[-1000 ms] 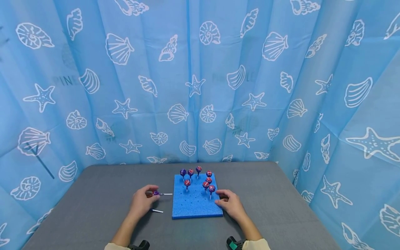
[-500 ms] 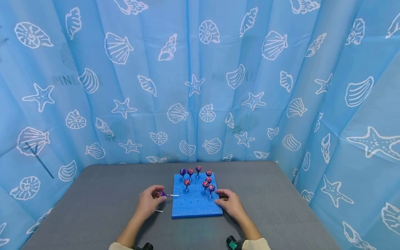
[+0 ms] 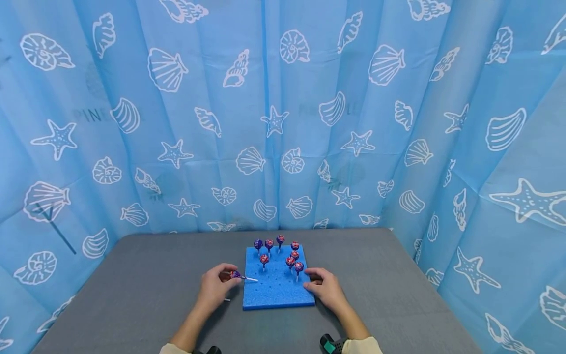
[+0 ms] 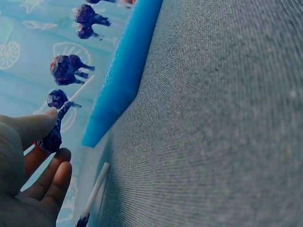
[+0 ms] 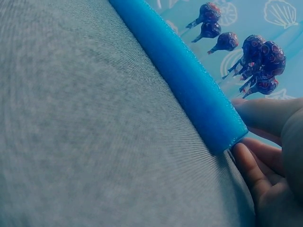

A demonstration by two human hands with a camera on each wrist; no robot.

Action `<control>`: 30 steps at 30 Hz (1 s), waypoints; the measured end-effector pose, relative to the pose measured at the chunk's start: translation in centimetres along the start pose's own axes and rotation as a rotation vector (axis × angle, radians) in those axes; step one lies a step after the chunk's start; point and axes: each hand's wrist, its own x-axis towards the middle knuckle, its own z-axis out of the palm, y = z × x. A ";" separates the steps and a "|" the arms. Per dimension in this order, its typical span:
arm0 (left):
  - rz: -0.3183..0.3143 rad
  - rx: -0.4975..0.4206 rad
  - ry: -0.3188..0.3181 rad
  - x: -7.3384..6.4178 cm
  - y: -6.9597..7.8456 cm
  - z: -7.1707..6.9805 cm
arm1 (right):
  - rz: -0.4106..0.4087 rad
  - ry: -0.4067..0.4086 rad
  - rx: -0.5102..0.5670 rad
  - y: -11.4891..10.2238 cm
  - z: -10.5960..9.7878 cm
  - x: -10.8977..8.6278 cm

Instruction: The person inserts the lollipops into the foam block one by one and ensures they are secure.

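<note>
My left hand (image 3: pixel 214 285) pinches a wrapped lollipop (image 3: pixel 236 275) by its candy head, between thumb and fingers. Its white stick points right, over the left part of a blue foam board (image 3: pixel 278 294). In the left wrist view the thumb presses the dark wrapper of this lollipop (image 4: pixel 52 139). My right hand (image 3: pixel 327 289) holds the board's right edge; in the right wrist view the thumb lies at the upper edge and the fingers at the side of the foam board (image 5: pixel 189 90). Several lollipops (image 3: pixel 264 259) stand upright in the board's back and right parts. Small holes dot its middle.
Another lollipop's white stick (image 3: pixel 227 299) lies on the grey table (image 3: pixel 155 275) by my left hand, which hides its head in the head view. A blue curtain (image 3: pixel 274 187) with white shell prints hangs behind and beside the table.
My left hand has moved right with the lollipop, bringing its stick from just beside the board to over it. The right hand has stayed at the board's edge.
</note>
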 end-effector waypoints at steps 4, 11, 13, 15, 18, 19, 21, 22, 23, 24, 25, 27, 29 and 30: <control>0.010 -0.004 -0.005 0.0 0.1 0.1 | 0.007 0.000 0.002 0.0 0.0 0.0; 0.006 0.003 -0.032 -0.1 0.3 0.5 | -0.001 -0.003 0.003 0.0 0.0 -0.1; 0.013 0.012 -0.037 0.0 0.3 0.6 | 0.001 -0.002 -0.001 -0.1 0.1 -0.1; 0.019 0.019 -0.033 0.0 0.3 0.7 | 0.004 -0.001 -0.006 -0.1 0.1 -0.1; 0.026 0.037 -0.026 0.1 0.5 0.9 | 0.007 -0.001 -0.010 -0.1 0.1 -0.1; 0.027 0.044 -0.020 0.1 0.6 0.9 | 0.006 -0.001 -0.010 0.0 0.1 -0.1; 0.030 0.058 -0.015 0.2 0.9 1.0 | 0.003 0.000 -0.010 0.0 0.1 -0.1; 0.030 0.065 -0.015 0.2 1.0 1.0 | 0.004 0.000 -0.008 0.1 0.1 0.0; 0.027 0.069 -0.016 0.2 1.1 1.0 | 0.003 0.000 -0.007 0.1 0.1 0.0; 0.026 0.071 -0.018 0.3 1.2 1.0 | 0.002 0.000 -0.005 0.1 0.1 0.0; 0.026 0.074 -0.021 0.3 1.4 1.0 | 0.002 0.000 -0.004 0.1 0.1 0.0; 0.037 0.088 -0.026 0.4 1.6 1.0 | 0.002 0.001 0.000 0.1 0.1 0.0; 0.050 0.093 -0.028 0.5 1.9 1.1 | 0.003 0.004 -0.001 0.1 0.1 0.1; 0.064 0.098 -0.025 0.5 2.0 1.2 | 0.002 0.005 -0.003 0.1 0.1 0.1</control>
